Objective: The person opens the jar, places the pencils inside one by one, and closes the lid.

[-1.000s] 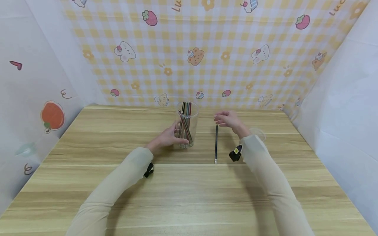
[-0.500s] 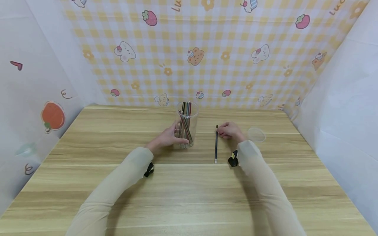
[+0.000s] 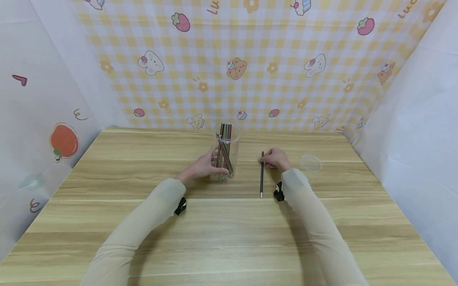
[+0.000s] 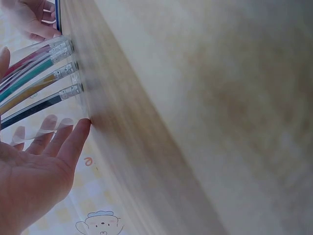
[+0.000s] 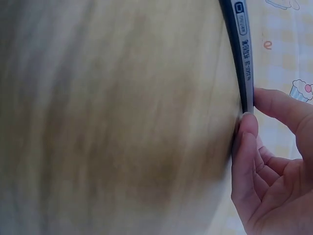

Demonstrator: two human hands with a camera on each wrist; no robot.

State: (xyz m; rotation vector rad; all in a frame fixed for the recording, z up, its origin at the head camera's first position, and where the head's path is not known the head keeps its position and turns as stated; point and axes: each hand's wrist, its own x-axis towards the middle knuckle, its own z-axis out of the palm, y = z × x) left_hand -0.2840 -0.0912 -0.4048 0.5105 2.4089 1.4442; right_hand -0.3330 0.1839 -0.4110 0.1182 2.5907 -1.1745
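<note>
A tall clear cup (image 3: 235, 153) stands upright near the back middle of the table, with several pencils (image 3: 224, 151) inside it. My left hand (image 3: 204, 165) holds the cup from the left, thumb across the near side. In the left wrist view the pencils (image 4: 44, 78) show their metal-banded ends at the cup's base, and the fingers (image 4: 73, 142) curve along the clear wall. To the right of the cup lies one dark pencil (image 3: 262, 180), its white end toward me. Near its far end, my right hand (image 3: 276, 157) pinches this pencil (image 5: 243, 54) between thumb and forefinger.
A round clear lid (image 3: 310, 163) lies flat on the wooden table (image 3: 229, 238), just right of my right hand. Behind the table hangs a yellow checked cloth (image 3: 200, 47), with white sheets (image 3: 422, 119) along both sides.
My right hand has come down from above the pencil's far end and now pinches it. Its sleeve has moved left, uncovering the clear lid. The left hand and cup have stayed put.
</note>
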